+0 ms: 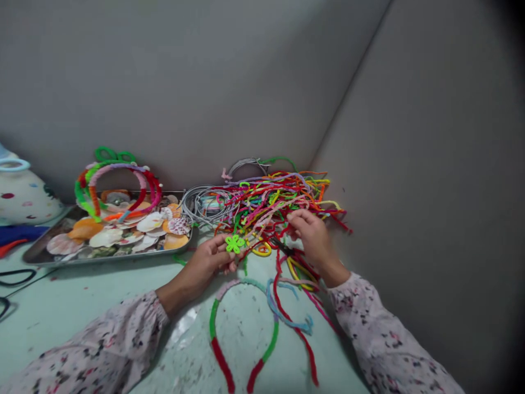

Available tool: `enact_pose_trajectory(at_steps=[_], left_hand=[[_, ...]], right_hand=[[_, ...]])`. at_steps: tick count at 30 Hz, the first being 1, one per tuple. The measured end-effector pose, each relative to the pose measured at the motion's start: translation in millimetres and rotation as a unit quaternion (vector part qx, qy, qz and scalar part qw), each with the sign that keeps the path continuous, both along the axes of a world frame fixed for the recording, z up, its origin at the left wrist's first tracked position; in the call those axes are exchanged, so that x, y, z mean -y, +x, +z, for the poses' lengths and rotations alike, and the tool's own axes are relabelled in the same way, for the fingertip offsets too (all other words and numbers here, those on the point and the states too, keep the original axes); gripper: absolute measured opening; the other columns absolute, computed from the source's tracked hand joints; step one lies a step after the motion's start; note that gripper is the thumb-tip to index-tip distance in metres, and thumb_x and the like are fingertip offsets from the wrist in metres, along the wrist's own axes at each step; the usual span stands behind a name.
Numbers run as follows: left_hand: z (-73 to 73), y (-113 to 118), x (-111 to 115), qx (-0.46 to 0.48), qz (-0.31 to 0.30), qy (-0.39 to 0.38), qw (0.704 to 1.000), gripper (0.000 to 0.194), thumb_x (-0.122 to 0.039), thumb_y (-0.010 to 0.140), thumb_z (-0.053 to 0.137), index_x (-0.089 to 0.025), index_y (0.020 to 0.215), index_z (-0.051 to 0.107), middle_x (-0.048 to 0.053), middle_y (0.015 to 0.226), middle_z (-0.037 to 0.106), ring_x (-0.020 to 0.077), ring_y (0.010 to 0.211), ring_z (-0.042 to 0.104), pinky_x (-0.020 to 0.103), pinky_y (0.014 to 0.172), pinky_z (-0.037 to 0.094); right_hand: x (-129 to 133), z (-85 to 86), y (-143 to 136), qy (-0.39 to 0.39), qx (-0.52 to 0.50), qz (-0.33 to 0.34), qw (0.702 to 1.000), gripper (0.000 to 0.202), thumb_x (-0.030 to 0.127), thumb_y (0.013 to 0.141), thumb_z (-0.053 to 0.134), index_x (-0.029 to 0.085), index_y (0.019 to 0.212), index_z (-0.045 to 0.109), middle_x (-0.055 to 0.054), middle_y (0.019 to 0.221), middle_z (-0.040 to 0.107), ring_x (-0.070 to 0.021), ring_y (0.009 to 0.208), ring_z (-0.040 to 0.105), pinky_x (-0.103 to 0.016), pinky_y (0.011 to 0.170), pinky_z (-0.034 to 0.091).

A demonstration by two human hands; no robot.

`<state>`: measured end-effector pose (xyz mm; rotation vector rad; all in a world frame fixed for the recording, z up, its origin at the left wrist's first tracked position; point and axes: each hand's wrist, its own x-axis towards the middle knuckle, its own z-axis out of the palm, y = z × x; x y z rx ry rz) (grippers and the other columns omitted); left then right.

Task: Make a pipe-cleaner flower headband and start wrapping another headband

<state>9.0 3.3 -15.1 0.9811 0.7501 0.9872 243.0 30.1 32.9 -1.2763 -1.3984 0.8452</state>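
Observation:
My left hand (209,262) pinches a bright green flower (235,244) made of fuzzy stem, left of the pile's front edge. My right hand (310,235) is closed at the front right of a heap of coloured fuzzy stems (279,200); its fingertips pinch a red stem. Below the hands lies a headband (214,317) wrapped in red, green, pink and pale blue. A light blue stem (283,314) and a long red stem (303,342) lie across and beside its right side.
A metal tray (110,261) of shells stands at the left, with wrapped headbands (143,180) on it. Grey wire coils (209,205) lie beside the heap. Scissors (16,279) are at the left edge, near a spotted white object (24,191). Grey walls rise behind and right.

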Motion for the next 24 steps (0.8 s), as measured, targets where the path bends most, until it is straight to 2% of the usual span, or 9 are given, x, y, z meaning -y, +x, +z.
enact_pose_trajectory(at_steps=[3,6,10,15,20,24], left_hand=[[1.2,0,0,0.009,-0.002,-0.007,1.000,0.027,-0.013,0.074,0.067,-0.015,0.099,0.059,0.004,0.084,0.066,0.0071,0.056,0.056,0.018,0.051,0.042],[3.1,0,1,0.012,0.003,-0.014,1.000,0.025,-0.014,0.073,0.068,-0.014,0.097,0.060,0.004,0.082,0.066,0.0064,0.055,0.056,0.018,0.052,0.043],[5.8,1,2,0.015,0.012,-0.028,0.999,0.026,-0.015,0.071,0.070,-0.014,0.095,0.059,0.004,0.079,0.067,0.0064,0.053,0.056,0.018,0.051,0.043],[6.8,1,2,0.022,0.008,-0.034,0.999,0.026,-0.016,0.071,0.070,-0.013,0.094,0.058,0.004,0.077,0.066,0.0060,0.052,0.055,0.017,0.050,0.043],[4.6,-1,2,0.019,-0.002,-0.020,1.000,0.020,-0.017,0.075,0.067,-0.014,0.092,0.058,0.003,0.078,0.065,0.0062,0.054,0.054,0.017,0.052,0.043],[3.4,-1,2,0.017,-0.003,-0.015,1.000,0.021,-0.017,0.073,0.068,-0.015,0.092,0.058,0.004,0.079,0.065,0.0069,0.053,0.055,0.017,0.050,0.042]], right_hand=[[-8,7.4,19,-0.039,0.149,0.004,0.988,0.024,0.039,0.076,0.058,0.018,0.066,0.053,0.004,0.054,0.050,-0.0108,0.050,0.045,-0.022,0.048,0.034],[-10,0.6,26,-0.062,0.249,0.029,0.966,0.028,0.042,0.073,0.060,0.017,0.061,0.055,0.004,0.053,0.052,-0.0097,0.050,0.044,-0.021,0.047,0.031],[-8,-12.7,21,-0.117,0.281,0.101,0.947,0.022,0.037,0.071,0.062,0.017,0.063,0.058,0.005,0.051,0.051,-0.0086,0.047,0.043,-0.020,0.044,0.028],[-3,-16.4,15,-0.133,0.348,0.184,0.910,0.008,0.025,0.067,0.065,0.019,0.073,0.067,0.003,0.064,0.064,-0.0108,0.056,0.054,-0.020,0.050,0.034],[0,-9.9,20,-0.134,0.440,0.191,0.867,0.007,0.019,0.069,0.063,0.020,0.065,0.069,0.000,0.061,0.067,-0.0125,0.056,0.055,-0.023,0.051,0.033],[2,-8.7,12,-0.064,0.452,0.169,0.873,0.012,0.019,0.075,0.058,0.019,0.071,0.070,-0.002,0.068,0.069,-0.0136,0.060,0.057,-0.023,0.055,0.034]])
